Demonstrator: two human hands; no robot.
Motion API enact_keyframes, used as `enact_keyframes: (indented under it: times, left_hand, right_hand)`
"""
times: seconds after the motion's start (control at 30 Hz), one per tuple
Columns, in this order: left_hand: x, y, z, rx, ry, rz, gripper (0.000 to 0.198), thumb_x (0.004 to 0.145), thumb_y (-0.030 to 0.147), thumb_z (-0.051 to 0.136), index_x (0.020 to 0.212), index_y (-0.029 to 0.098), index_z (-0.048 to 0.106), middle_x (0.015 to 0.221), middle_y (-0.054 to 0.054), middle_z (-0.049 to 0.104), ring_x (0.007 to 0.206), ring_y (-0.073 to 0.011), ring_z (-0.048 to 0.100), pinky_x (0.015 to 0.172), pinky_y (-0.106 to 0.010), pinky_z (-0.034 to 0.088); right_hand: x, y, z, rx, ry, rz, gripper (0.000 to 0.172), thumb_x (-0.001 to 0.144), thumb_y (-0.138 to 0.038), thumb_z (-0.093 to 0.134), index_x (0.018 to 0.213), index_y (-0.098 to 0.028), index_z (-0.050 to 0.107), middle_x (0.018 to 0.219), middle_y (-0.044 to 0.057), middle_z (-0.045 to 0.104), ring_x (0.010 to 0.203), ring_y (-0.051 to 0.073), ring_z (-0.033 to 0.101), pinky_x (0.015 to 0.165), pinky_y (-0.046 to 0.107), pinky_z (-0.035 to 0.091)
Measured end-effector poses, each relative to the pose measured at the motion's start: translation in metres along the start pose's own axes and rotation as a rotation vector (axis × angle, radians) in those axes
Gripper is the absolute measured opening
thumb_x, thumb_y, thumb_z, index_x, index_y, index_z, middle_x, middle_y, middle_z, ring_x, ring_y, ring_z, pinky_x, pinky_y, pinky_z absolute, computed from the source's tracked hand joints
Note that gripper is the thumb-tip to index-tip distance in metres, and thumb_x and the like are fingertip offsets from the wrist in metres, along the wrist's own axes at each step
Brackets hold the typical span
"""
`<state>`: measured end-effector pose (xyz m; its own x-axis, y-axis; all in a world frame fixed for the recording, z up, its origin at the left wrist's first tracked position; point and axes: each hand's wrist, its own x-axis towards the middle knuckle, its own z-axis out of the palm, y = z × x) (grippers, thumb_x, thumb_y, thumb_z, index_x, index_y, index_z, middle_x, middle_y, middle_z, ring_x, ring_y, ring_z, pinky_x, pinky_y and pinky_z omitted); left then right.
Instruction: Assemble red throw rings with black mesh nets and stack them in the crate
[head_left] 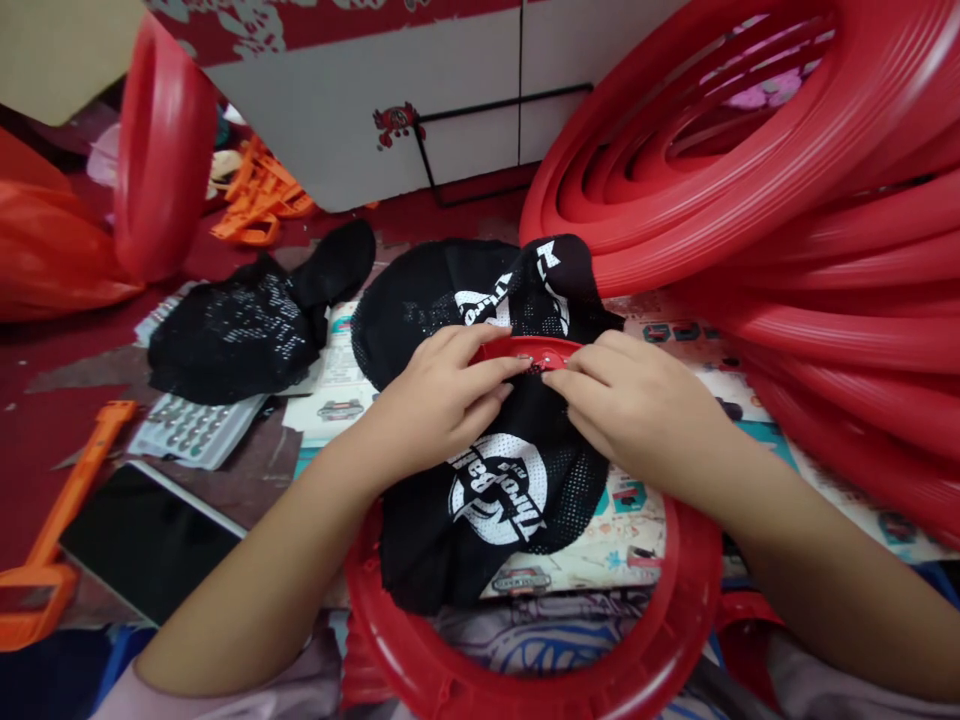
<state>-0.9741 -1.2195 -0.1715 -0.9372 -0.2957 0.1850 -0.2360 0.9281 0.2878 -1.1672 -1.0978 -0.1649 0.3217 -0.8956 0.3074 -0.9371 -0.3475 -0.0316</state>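
Observation:
A black mesh cloth [420, 285] with white printed lettering drapes over the far side of a red plastic ring [694, 590]. The near part of that ring rests at my lap. My left hand [446, 400] lies on the cloth, its thumb and fingers drawn together at a red section of the ring's edge. From the other side, my right hand [637, 395] pinches the cloth at the same spot, fingers curled. Small details between my fingertips are too fine to make out. To the left, another black mesh cloth [232, 335] lies crumpled.
Large ridged red rings [810, 240] are stacked on the right. A divided plastic tray [195, 430] with small pieces, a dark-screened tablet [150, 540] and an orange plastic part [82, 500] lie on the left. Behind stands a white box [337, 120]; more orange parts [259, 195] are beside it.

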Motion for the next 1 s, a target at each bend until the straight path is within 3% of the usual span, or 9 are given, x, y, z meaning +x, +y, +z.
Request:
enact_keyframes:
  times: [0.2, 0.4, 0.57, 0.67, 0.73, 0.87, 1.0]
  left_hand:
    - [0.0, -0.01, -0.006, -0.054, 0.077, -0.106, 0.027, 0.09, 0.018, 0.053, 0.115, 0.013, 0.063, 0.123, -0.011, 0.062, 0.115, -0.0226, 0.057, 0.101, -0.038, 0.045]
    - [-0.002, -0.009, -0.017, 0.051, 0.07, -0.319, 0.033, 0.088, 0.02, 0.054, 0.118, 0.01, 0.06, 0.115, -0.013, 0.064, 0.109, -0.0277, 0.059, 0.097, -0.043, 0.047]
    - [-0.011, -0.001, -0.035, 0.108, -0.108, -0.497, 0.048, 0.085, 0.033, 0.056, 0.129, 0.016, 0.052, 0.117, -0.013, 0.06, 0.105, -0.0323, 0.06, 0.091, -0.048, 0.049]
    - [-0.014, 0.002, -0.039, 0.153, -0.176, -0.55, 0.052, 0.085, 0.044, 0.055, 0.13, 0.018, 0.05, 0.115, -0.013, 0.061, 0.098, -0.034, 0.062, 0.084, -0.05, 0.051]
    - [-0.012, 0.002, -0.037, 0.157, -0.147, -0.521, 0.049, 0.087, 0.047, 0.051, 0.125, 0.016, 0.055, 0.11, -0.014, 0.062, 0.098, -0.0338, 0.061, 0.085, -0.05, 0.051]
    - [-0.004, 0.0, -0.024, 0.01, 0.043, -0.341, 0.032, 0.089, 0.036, 0.053, 0.107, 0.013, 0.066, 0.108, -0.012, 0.062, 0.104, -0.0274, 0.059, 0.095, -0.044, 0.047]
    - [0.0, -0.003, -0.012, -0.227, 0.08, -0.244, 0.024, 0.087, 0.025, 0.058, 0.103, 0.012, 0.068, 0.12, -0.012, 0.06, 0.112, -0.0212, 0.058, 0.099, -0.034, 0.047]
  right_hand:
    - [-0.003, -0.01, -0.005, 0.108, -0.214, 0.14, 0.02, 0.091, -0.016, 0.053, 0.104, -0.014, 0.068, 0.092, 0.006, 0.068, 0.084, 0.023, 0.063, 0.069, 0.034, 0.043]
    - [0.004, -0.016, -0.013, 0.156, -0.485, 0.314, 0.024, 0.095, -0.02, 0.05, 0.111, -0.015, 0.066, 0.102, 0.008, 0.069, 0.091, 0.025, 0.066, 0.068, 0.033, 0.043]
    - [0.013, -0.02, -0.008, 0.14, -0.493, 0.455, 0.029, 0.099, -0.026, 0.042, 0.104, -0.011, 0.066, 0.096, 0.012, 0.069, 0.085, 0.026, 0.067, 0.064, 0.033, 0.042]
    - [0.016, -0.024, -0.001, 0.092, -0.49, 0.456, 0.029, 0.098, -0.03, 0.045, 0.106, -0.01, 0.064, 0.094, 0.013, 0.068, 0.079, 0.026, 0.066, 0.057, 0.032, 0.038]
    - [0.016, -0.026, 0.004, 0.071, -0.472, 0.434, 0.025, 0.097, -0.03, 0.047, 0.104, -0.013, 0.064, 0.095, 0.012, 0.067, 0.077, 0.025, 0.065, 0.053, 0.031, 0.035]
    - [0.014, -0.028, 0.008, 0.055, -0.388, 0.371, 0.02, 0.094, -0.021, 0.047, 0.089, -0.016, 0.066, 0.091, 0.008, 0.065, 0.078, 0.024, 0.064, 0.054, 0.03, 0.033]
    - [0.012, -0.023, 0.005, 0.273, -0.276, 0.365, 0.011, 0.086, -0.018, 0.055, 0.084, -0.014, 0.065, 0.086, 0.006, 0.066, 0.083, 0.022, 0.062, 0.064, 0.03, 0.04]
